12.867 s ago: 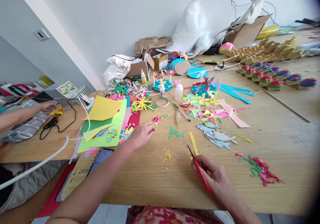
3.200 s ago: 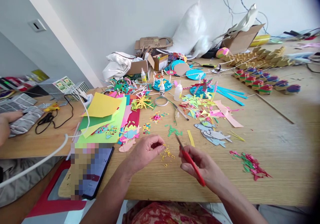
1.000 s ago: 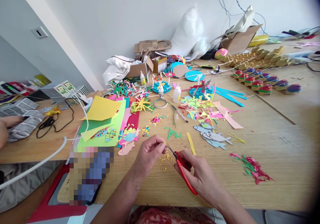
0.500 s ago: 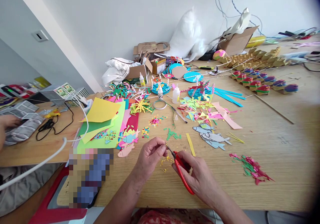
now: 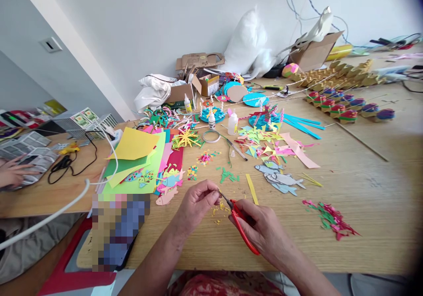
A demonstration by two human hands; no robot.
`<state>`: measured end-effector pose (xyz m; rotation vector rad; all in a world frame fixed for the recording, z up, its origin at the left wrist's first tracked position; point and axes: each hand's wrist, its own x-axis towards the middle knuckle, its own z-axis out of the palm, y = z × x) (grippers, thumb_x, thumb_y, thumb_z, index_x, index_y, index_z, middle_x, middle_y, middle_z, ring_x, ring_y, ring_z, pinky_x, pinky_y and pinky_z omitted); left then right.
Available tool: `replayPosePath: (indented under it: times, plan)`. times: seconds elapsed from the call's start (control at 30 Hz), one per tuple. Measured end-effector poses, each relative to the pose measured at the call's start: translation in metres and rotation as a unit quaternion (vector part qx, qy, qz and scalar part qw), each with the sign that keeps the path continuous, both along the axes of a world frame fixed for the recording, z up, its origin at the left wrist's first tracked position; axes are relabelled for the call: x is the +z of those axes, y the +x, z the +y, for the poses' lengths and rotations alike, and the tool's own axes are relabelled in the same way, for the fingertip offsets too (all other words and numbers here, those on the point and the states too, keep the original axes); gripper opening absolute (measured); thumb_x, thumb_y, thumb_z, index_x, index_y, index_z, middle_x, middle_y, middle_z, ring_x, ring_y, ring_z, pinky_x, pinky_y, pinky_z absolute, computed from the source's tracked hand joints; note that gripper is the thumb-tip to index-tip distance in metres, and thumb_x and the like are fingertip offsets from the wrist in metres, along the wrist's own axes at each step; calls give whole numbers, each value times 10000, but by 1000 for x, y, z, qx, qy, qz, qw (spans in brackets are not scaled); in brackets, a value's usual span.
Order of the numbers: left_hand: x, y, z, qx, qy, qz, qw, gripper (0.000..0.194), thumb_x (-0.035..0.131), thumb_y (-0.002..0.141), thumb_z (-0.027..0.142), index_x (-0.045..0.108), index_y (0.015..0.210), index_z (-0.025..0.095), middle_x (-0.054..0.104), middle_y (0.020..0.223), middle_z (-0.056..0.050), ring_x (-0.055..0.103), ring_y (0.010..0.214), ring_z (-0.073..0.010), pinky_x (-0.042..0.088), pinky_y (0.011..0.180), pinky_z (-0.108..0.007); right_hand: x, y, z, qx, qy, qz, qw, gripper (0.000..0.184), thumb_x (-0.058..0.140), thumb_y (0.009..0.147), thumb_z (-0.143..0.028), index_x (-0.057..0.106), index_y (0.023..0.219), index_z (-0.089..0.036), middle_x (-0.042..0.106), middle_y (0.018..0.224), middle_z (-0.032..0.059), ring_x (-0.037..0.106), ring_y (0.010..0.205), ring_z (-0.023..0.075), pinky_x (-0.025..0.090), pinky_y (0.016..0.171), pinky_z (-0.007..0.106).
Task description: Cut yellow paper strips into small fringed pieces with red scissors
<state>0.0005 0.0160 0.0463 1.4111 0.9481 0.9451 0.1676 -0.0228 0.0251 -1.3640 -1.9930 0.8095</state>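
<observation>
My right hand [image 5: 259, 219] is closed around the red handles of a pair of scissors [image 5: 246, 236], whose blades point up and left. Their tips meet the fingertips of my left hand [image 5: 201, 203], which pinches a small piece of yellow paper, almost wholly hidden by the fingers. Below the blades lie tiny yellow paper clippings [image 5: 218, 212]. A yellow paper strip [image 5: 251, 189] rests just beyond my right hand. Farther off are green paper snippets [image 5: 228, 175] and a small heap of pink and mixed-colour bits [image 5: 205, 157].
Grey paper fish [image 5: 280, 180] and red-green scraps [image 5: 335, 221] lie to the right. Coloured sheets [image 5: 132, 146] and a pixelated phone-like patch [image 5: 122, 232] are left. Glue bottles [image 5: 232, 124] stand behind. Another person's hand [image 5: 16, 172] is at far left.
My hands and the scissors keep nearly the same pose; the view shifts slightly. At far left, the other person's hand has moved lower, with its fingers spread over the grey bundle.
</observation>
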Motion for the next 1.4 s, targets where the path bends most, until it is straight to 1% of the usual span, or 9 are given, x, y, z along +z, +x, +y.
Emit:
replayPosePath:
  times: [0.3, 0.47, 0.67, 0.8, 0.9, 1.0, 1.27, 1.4]
  plan:
    - [2, -6, 1, -19, -5, 26, 999, 157, 502, 776, 274, 533, 679, 154, 497, 633, 10, 462, 642, -116, 375, 645, -225, 7, 1, 0, 9, 18, -21, 1000, 257, 394, 845, -298, 455, 620, -191, 406, 486, -53, 344, 433, 84, 259, 433, 195]
    - [3, -9, 2, -11, -10, 28, 999, 135, 515, 762, 266, 548, 695, 154, 506, 641, 14, 471, 642, -114, 376, 651, -226, 8, 4, 0, 15, 27, -34, 999, 251, 401, 844, -291, 465, 621, -193, 443, 491, -43, 372, 432, 88, 265, 432, 197]
    - [3, -8, 3, -8, -9, 4, 1000, 123, 508, 760, 238, 544, 680, 152, 501, 631, 18, 465, 635, -106, 373, 639, -219, 7, 5, 1, 20, 26, -56, 998, 254, 389, 852, -297, 470, 635, -191, 468, 509, -36, 408, 444, 91, 278, 447, 197]
    - [1, -8, 3, 3, -1, -12, 1000, 121, 505, 763, 227, 531, 672, 151, 493, 632, 16, 468, 635, -106, 378, 638, -219, 4, 4, 0, 20, 19, -57, 998, 259, 389, 858, -308, 468, 642, -190, 473, 510, -39, 404, 444, 88, 277, 445, 195]
    - [2, -8, 2, 17, 0, -6, 1000, 122, 509, 758, 232, 525, 668, 151, 492, 630, 9, 472, 632, -111, 385, 631, -222, 3, 3, 0, 19, 21, -54, 998, 262, 398, 857, -310, 466, 635, -190, 470, 504, -42, 386, 438, 83, 270, 439, 195]
    - [2, -8, 2, 15, 1, -4, 1000, 120, 504, 763, 233, 523, 677, 151, 488, 632, 9, 475, 632, -110, 390, 629, -221, 3, 3, 0, 17, 22, -53, 998, 264, 404, 854, -305, 459, 622, -192, 458, 498, -44, 377, 437, 82, 263, 435, 194]
    - [-3, -9, 1, 24, -4, -3, 1000, 112, 516, 759, 259, 522, 719, 155, 500, 642, 10, 490, 639, -116, 399, 638, -235, 2, 2, 0, 14, 21, -50, 998, 273, 395, 852, -316, 459, 617, -193, 465, 488, -40, 387, 428, 85, 268, 429, 193]
    - [-1, -10, 0, 8, -9, 0, 1000, 122, 523, 765, 261, 526, 712, 152, 499, 640, 11, 481, 636, -110, 396, 635, -226, 2, 1, 0, 20, 24, -54, 998, 248, 393, 851, -309, 454, 639, -196, 477, 501, -38, 406, 432, 90, 276, 436, 194]
